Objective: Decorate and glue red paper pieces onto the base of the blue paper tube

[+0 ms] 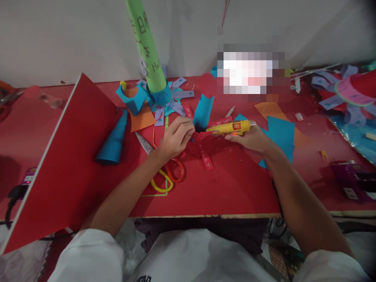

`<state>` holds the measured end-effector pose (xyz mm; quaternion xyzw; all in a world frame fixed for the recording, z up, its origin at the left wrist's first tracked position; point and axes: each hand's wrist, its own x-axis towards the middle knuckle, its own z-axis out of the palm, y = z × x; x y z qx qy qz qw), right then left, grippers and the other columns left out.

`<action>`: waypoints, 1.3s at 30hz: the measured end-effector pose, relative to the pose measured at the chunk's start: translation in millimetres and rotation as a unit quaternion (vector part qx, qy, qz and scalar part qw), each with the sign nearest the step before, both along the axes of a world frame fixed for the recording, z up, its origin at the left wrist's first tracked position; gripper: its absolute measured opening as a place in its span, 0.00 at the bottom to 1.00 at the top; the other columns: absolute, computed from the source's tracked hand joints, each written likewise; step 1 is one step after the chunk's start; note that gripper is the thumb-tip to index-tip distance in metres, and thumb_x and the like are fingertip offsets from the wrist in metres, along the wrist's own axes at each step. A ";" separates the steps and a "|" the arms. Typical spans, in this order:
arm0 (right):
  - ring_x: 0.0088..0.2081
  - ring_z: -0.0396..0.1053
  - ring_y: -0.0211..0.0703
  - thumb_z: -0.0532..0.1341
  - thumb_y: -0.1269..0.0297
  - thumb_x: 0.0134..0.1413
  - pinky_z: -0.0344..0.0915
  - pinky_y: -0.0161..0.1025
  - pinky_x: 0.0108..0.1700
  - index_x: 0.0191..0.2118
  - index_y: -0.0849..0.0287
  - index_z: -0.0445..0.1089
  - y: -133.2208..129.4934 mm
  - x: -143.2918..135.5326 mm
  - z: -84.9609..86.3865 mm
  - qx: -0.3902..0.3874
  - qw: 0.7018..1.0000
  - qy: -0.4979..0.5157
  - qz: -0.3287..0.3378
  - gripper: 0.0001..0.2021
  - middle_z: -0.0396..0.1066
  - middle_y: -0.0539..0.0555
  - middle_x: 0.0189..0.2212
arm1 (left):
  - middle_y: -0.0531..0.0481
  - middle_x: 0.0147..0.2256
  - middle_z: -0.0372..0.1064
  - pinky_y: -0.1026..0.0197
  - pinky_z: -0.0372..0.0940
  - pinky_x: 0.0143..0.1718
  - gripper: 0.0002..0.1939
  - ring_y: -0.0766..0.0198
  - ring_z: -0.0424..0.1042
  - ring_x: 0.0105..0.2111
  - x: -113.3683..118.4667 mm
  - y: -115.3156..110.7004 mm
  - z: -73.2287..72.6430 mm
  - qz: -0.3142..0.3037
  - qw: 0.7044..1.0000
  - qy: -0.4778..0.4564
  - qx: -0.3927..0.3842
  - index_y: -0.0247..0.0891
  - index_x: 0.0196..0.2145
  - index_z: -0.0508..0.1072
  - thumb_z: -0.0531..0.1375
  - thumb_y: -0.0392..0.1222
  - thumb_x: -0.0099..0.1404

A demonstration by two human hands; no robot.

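Note:
My right hand (249, 139) is wrapped round a yellow hot glue gun (227, 127), which lies level with its nozzle pointing left. Near that nozzle, the fingers of my left hand (178, 137) are pinched together on a red paper piece (202, 135). A curled blue paper (203, 111) stands upright just behind it. Red strips with pale writing spread outward there, one red strip (206, 157) toward me. Under my left wrist lie scissors (161, 186) with yellow and orange handles. The exact contact between nozzle and paper is too small to make out.
A tall green paper tube (148, 51) rises behind my left hand from a blue base. At left are a blue cone (113, 143) and an upright red board (63, 156). Blue paper (280, 135) lies at right, with a purple power socket (351, 180) beyond it.

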<state>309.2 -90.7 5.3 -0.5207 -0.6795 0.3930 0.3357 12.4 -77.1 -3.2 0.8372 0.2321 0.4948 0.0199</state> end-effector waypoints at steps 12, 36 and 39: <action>0.22 0.67 0.40 0.74 0.40 0.44 0.66 0.38 0.23 0.27 0.52 0.75 -9.5 5.1 2.9 -0.017 0.997 0.053 -0.046 0.21 0.72 0.48 0.20 | 0.46 0.42 0.75 0.57 0.72 0.43 0.12 0.61 0.76 0.39 -1.1 6.1 -6.3 0.040 0.998 -0.016 -0.044 0.40 0.52 0.71 0.59 0.49 0.79; 0.22 0.57 0.35 0.72 0.37 0.54 0.62 0.38 0.25 0.35 0.58 0.79 -14.8 38.5 -7.0 -0.078 0.976 0.196 0.053 0.25 0.67 0.49 0.22 | 0.45 0.40 0.76 0.60 0.72 0.43 0.07 0.63 0.77 0.41 3.8 11.8 -11.5 -0.045 0.993 0.036 -0.105 0.40 0.43 0.74 0.58 0.43 0.79; 0.22 0.59 0.37 0.72 0.35 0.51 0.64 0.40 0.24 0.35 0.57 0.80 -17.2 51.2 -2.6 -0.071 0.983 0.167 0.039 0.26 0.71 0.52 0.24 | 0.45 0.41 0.76 0.60 0.72 0.43 0.07 0.62 0.78 0.42 4.5 11.5 -11.8 -0.053 0.993 0.030 -0.101 0.40 0.43 0.74 0.59 0.44 0.79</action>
